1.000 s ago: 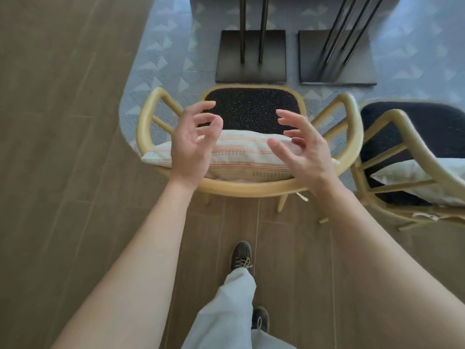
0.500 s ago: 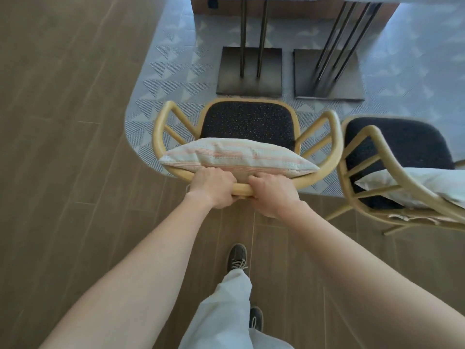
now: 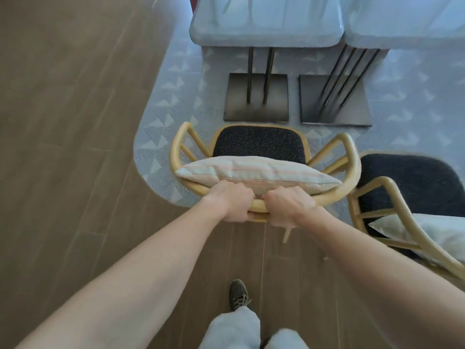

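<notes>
Brown plank floor [image 3: 63,147] — pale triangle-patterned carpet [image 3: 176,79], two white-topped tables [image 3: 264,23] on dark square metal bases [image 3: 234,102].

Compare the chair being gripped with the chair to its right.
The left hand and right hand grip the middle chair by its back rail; the right-hand chair is untouched.
The middle chair holds a striped cushion; the right-hand chair holds a plain pale cushion.
The middle chair shows whole; the right-hand chair is cut off by the picture's edge.
Both have curved pale wooden frames and dark seats.
</notes>
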`<action>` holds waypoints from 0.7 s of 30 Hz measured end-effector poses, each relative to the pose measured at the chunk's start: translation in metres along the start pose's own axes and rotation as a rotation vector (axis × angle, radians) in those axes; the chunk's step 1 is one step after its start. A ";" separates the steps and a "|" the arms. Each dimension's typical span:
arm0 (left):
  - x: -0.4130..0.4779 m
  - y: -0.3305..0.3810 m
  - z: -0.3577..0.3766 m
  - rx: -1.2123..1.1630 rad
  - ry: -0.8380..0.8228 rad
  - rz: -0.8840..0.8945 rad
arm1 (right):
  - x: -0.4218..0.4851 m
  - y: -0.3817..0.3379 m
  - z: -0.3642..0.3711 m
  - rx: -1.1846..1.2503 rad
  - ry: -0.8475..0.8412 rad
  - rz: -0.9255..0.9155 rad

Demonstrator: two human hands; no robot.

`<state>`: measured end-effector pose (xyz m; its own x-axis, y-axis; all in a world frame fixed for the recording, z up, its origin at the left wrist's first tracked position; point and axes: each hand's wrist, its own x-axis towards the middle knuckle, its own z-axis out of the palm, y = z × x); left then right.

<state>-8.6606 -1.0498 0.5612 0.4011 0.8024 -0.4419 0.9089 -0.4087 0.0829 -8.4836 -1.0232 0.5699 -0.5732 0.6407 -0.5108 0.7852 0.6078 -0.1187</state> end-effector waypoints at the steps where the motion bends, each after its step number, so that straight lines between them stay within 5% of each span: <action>1: 0.008 -0.008 -0.011 0.005 -0.002 -0.003 | 0.008 0.005 -0.010 0.011 0.012 -0.005; 21: 0.186 -0.112 -0.048 0.012 -0.021 -0.168 | 0.188 0.122 -0.069 -0.031 0.095 -0.103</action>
<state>-8.6827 -0.8336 0.5121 0.2414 0.8503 -0.4676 0.9613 -0.2754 -0.0045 -8.5117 -0.7960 0.5181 -0.6708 0.6151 -0.4143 0.7145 0.6857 -0.1388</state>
